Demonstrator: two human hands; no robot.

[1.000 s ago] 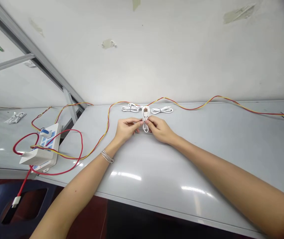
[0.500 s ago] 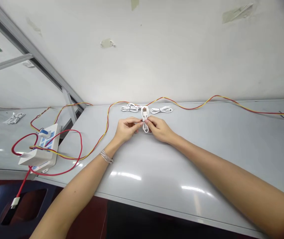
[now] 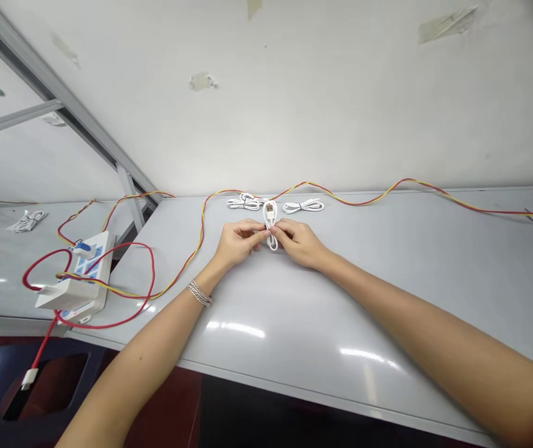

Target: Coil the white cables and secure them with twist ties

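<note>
A coiled white USB cable (image 3: 270, 213) stands upright between my hands above the grey table, its metal plug inside the top loop. My left hand (image 3: 242, 241) pinches the bundle's waist from the left, thumb and index finger pressed together. From the other side, my right hand (image 3: 298, 241) grips the same waist with its thumb tip. The fingertips hide most of the middle, where a dark bit shows. Just behind lie a tied white cable bundle (image 3: 245, 202) on the left and another white cable bundle (image 3: 304, 206) on the right.
A twisted red and yellow wire (image 3: 364, 203) runs along the table's back edge by the white wall. At left, a white power strip (image 3: 103, 261) carries plugs and a looped red cable (image 3: 153, 267). A further white cable bundle (image 3: 27, 221) lies far left.
The cable bundle has shifted very slightly down and left, and my fingertips have closed in around its waist. The dark tie end seen by my left fingertips is now mostly covered.
</note>
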